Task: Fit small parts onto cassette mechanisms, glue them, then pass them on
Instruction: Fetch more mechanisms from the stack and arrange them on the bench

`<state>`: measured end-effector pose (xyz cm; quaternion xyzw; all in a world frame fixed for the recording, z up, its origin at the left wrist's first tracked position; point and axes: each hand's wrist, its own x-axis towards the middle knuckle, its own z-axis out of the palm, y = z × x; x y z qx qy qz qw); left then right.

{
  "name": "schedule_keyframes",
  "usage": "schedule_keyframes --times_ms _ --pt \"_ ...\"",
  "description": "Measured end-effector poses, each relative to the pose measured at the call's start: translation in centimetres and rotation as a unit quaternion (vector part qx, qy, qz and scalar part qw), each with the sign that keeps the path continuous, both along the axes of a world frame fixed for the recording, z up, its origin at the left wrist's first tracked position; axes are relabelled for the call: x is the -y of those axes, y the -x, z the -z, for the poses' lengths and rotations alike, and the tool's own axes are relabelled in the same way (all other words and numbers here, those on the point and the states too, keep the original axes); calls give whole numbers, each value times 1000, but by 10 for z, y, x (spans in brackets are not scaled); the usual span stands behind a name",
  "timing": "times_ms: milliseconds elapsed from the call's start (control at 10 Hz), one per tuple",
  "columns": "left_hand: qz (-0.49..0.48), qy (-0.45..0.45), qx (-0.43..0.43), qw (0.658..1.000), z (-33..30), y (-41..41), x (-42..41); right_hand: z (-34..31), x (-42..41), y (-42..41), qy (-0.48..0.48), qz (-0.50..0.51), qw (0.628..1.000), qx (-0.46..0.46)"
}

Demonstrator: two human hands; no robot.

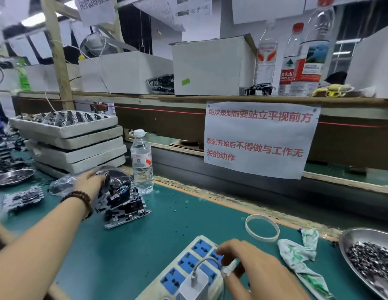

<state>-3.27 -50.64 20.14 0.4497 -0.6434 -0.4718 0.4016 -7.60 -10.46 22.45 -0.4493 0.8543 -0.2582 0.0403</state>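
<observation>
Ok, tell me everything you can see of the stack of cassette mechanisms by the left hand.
The stack of cassette mechanisms stands on the green mat, just left of the water bottle. Several metal chassis with black plastic parts lie piled unevenly, the bottom one jutting forward. The left hand rests on its upper left side, fingers against it, beside a crumpled clear bag.

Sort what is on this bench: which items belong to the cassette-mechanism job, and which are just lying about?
Job:
- stack of black-and-metal cassette mechanisms under the left hand
- round steel dish of small dark parts
- stacked grey trays of mechanisms

Lying about:
- clear plastic water bottle
- white-and-blue power strip by the right hand
- white tape ring
- crumpled white-and-green cloth
</observation>
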Motion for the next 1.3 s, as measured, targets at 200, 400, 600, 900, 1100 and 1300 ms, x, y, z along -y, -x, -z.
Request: schedule_keyframes --times_ms 200,400,600,900,1100,1300 --pt "26 199 183 962 8 3 -35 14 7 8 -41 -7 995 89" --pt "44 382 424 820 22 2 -71 31 1 17 -20 -30 998 49" --pt "17 381 410 828 17 5 -70 17 2 4 -11 -19 1000 -22" --pt "-41 140 101 984 -13 2 -59 18 -11 2 25 -16 1000 -6" --pt "-43 361 164 917 -21 1 -81 20 -18 4 16 -22 999 -25" --pt "158 319 42 934 -59 4 -140 7 -27 7 37 8 997 -61"
